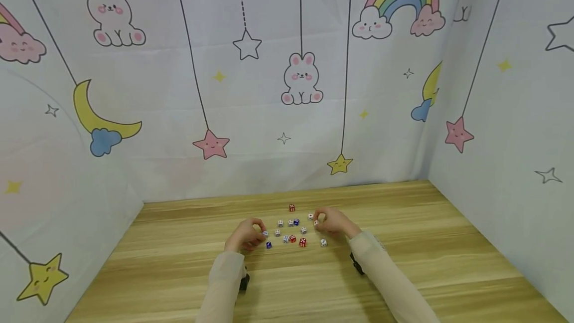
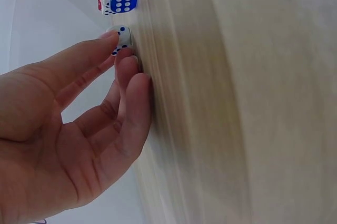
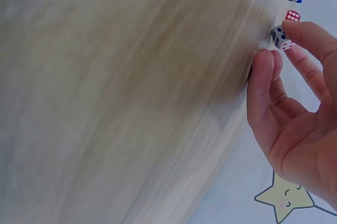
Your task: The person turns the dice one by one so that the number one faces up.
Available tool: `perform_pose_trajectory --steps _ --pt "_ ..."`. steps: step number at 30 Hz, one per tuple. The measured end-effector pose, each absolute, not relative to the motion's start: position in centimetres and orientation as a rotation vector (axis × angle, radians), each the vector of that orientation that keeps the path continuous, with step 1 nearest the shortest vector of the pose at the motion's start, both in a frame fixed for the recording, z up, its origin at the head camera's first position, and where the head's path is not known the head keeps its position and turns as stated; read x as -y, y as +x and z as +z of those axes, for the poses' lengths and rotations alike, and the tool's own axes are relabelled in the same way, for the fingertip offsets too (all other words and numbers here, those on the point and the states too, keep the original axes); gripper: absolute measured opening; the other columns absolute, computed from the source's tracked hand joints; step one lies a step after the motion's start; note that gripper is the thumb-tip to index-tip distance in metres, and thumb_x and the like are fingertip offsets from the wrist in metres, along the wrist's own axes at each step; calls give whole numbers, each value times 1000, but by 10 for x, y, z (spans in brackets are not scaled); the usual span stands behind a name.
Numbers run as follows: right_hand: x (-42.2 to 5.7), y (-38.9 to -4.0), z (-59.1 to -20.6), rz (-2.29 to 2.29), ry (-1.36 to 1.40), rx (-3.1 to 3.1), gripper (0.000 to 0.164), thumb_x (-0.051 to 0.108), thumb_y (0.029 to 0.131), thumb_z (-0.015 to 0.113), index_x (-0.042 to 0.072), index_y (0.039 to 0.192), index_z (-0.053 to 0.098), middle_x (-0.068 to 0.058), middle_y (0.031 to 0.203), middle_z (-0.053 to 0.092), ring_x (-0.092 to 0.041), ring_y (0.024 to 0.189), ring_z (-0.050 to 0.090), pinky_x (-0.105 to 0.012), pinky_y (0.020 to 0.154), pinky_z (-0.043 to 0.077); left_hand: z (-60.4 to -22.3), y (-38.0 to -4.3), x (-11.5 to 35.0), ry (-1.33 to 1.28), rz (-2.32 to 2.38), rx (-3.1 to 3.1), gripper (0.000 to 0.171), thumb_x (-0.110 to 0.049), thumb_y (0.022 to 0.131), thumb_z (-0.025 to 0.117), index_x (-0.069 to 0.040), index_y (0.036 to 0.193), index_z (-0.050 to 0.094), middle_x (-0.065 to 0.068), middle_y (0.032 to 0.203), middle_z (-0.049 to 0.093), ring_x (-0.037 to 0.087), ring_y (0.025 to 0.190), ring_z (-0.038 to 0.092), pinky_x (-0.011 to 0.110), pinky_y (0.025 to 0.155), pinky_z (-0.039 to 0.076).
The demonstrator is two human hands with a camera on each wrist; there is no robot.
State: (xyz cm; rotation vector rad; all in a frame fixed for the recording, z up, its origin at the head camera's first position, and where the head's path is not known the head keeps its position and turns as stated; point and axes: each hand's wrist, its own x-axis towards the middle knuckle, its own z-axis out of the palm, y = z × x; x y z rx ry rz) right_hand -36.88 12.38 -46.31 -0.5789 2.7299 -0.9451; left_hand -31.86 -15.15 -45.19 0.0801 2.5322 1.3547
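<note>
My cream cloth sleeves come first, over a streaky wood-grain tabletop. Left hand: thumb and fingertips pinch a blue-pipped white die at the cluster's left edge. Right hand: same small gap, thumb and fingertips pinching a second white die on the right edge. Blue die sits just beside my left fingers, near side. Between hands: loose round-cornered cubes, white, blue, red, some touching. Lone red die lies farthest out. Behind: creased white fabric backdrop, printed rabbits and stars.
</note>
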Motion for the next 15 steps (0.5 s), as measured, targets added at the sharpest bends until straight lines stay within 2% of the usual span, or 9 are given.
perform_pose_trajectory --steps 15 --pt "-129 -374 -464 -943 -519 -2768 10 14 80 63 11 89 59 5 46 35 -7 41 32 -21 36 34 -452 -319 152 98 1337 -2533 11 -2 83 58 2 93 56 7 62 52 13 49 41 24 44 38"
